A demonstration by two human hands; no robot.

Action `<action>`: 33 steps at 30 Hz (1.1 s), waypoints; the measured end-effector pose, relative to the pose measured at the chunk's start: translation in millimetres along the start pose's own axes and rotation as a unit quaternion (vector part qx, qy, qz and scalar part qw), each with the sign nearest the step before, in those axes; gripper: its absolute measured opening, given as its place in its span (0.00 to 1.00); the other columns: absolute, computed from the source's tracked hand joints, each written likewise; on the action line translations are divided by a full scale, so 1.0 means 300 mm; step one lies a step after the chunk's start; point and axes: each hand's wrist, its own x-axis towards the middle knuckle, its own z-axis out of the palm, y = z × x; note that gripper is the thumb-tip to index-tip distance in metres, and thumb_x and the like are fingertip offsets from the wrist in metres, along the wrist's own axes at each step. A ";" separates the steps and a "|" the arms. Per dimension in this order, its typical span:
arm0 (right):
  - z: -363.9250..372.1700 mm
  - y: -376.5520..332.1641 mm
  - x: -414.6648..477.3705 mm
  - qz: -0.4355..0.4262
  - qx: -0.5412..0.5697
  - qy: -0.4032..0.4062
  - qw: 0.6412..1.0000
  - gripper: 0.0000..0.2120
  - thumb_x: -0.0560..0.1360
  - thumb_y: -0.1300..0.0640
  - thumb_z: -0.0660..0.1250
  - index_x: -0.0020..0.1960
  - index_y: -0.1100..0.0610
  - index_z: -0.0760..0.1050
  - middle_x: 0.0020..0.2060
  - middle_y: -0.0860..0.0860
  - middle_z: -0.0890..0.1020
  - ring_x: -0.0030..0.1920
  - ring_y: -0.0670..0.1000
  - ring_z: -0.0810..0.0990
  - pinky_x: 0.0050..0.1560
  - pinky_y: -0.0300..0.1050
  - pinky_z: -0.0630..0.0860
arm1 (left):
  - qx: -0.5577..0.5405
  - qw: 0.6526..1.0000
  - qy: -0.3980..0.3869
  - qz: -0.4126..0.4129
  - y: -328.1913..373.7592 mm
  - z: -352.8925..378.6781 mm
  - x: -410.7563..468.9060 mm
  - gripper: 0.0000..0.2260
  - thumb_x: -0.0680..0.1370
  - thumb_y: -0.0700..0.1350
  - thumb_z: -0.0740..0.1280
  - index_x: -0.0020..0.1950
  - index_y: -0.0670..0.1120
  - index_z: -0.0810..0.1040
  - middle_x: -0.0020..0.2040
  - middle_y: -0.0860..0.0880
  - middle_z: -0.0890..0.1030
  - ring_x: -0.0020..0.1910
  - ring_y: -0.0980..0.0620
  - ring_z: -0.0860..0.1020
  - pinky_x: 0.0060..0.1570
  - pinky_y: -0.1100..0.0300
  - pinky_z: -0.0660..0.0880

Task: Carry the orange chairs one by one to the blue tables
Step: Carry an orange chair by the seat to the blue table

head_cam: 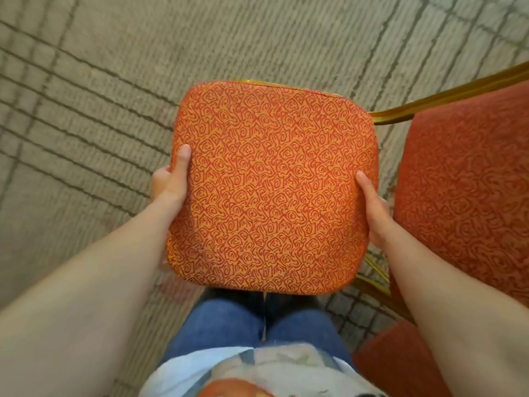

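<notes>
An orange chair (pixel 272 187) with a red swirl-patterned seat cushion fills the middle of the head view, seen from straight above. My left hand (pixel 171 181) grips the seat's left edge, thumb on top. My right hand (pixel 373 207) grips the right edge the same way. A strip of gold frame shows at the seat's far edge; its legs and back are hidden beneath it. No blue table is in view.
A second orange chair (pixel 463 190) with a gold metal frame (pixel 446 96) stands close on the right. A third orange cushion (pixel 400 368) is at the lower right. Beige carpet (pixel 86 110) with dark grid lines spreads to the left and ahead.
</notes>
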 end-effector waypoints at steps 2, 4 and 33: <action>0.002 -0.042 -0.079 -0.018 -0.007 -0.018 1.000 0.44 0.47 0.26 0.75 0.55 0.52 0.80 0.47 0.49 0.86 0.45 0.48 0.85 0.46 0.43 0.81 | 0.002 1.000 0.007 -0.002 0.020 -0.065 -0.054 0.33 0.72 0.73 0.59 0.52 0.43 0.82 0.45 0.45 0.80 0.48 0.46 0.78 0.49 0.56 0.72; -0.008 -0.093 -0.140 -0.037 -0.005 -0.030 0.999 0.30 0.64 0.32 0.71 0.57 0.52 0.78 0.44 0.47 0.84 0.40 0.44 0.84 0.38 0.39 0.80 | 0.006 1.000 0.010 0.001 0.039 -0.101 -0.093 0.35 0.71 0.74 0.58 0.53 0.44 0.81 0.48 0.44 0.81 0.50 0.44 0.79 0.52 0.55 0.72; 0.477 -0.330 -0.476 -0.083 -0.130 -0.148 0.977 0.54 0.46 0.25 0.75 0.67 0.48 0.75 0.56 0.53 0.84 0.57 0.56 0.82 0.65 0.60 0.73 | -0.166 0.986 0.009 -0.014 -0.017 -0.738 -0.028 0.43 0.71 0.73 0.58 0.65 0.37 0.75 0.63 0.37 0.77 0.62 0.41 0.76 0.61 0.54 0.70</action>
